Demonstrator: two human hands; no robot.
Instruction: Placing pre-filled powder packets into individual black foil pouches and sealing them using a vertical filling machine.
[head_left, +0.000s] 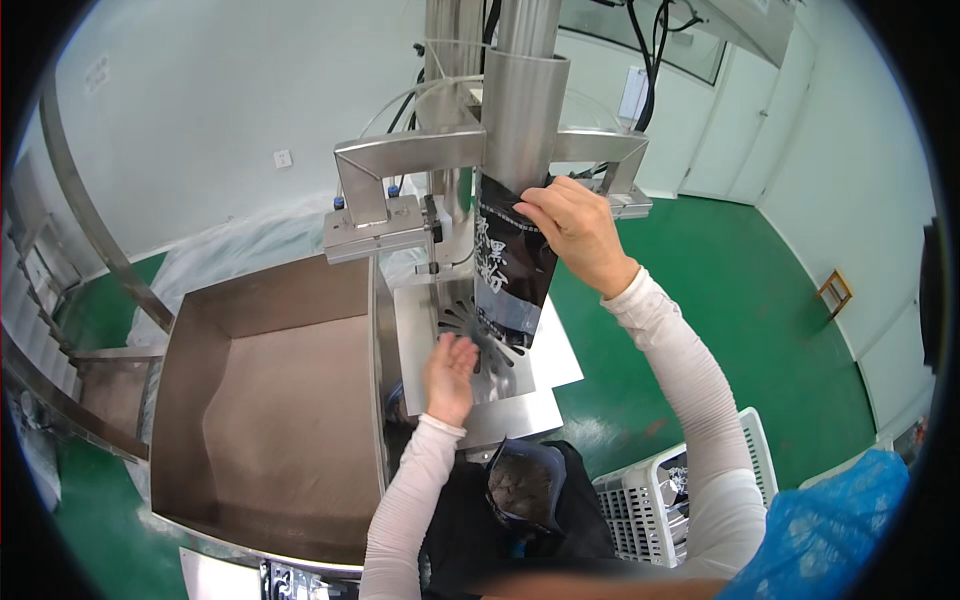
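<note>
A black printed plastic pouch (514, 262) hangs around the lower end of a steel filling tube (521, 112). My right hand (574, 225) pinches the pouch's upper edge against the tube between thumb and fingers. Below and to the left, my left hand (451, 375) is held with its palm turned up, fingers slightly spread and nothing in it. It is over a metal plate with radiating slots (491, 379), under the pouch. Between my legs stands another pouch, open at the top, with greyish-brown powder (519, 484) inside. The first pouch's contents are hidden.
A large steel bin (169, 420) dusted with brown powder stands on the left. Clamp arms (386, 232) flank the tube. At lower right are a white plastic basket (626, 517) holding packages and a blue plastic cover (832, 517). A small wooden stool (836, 289) stands by the wall.
</note>
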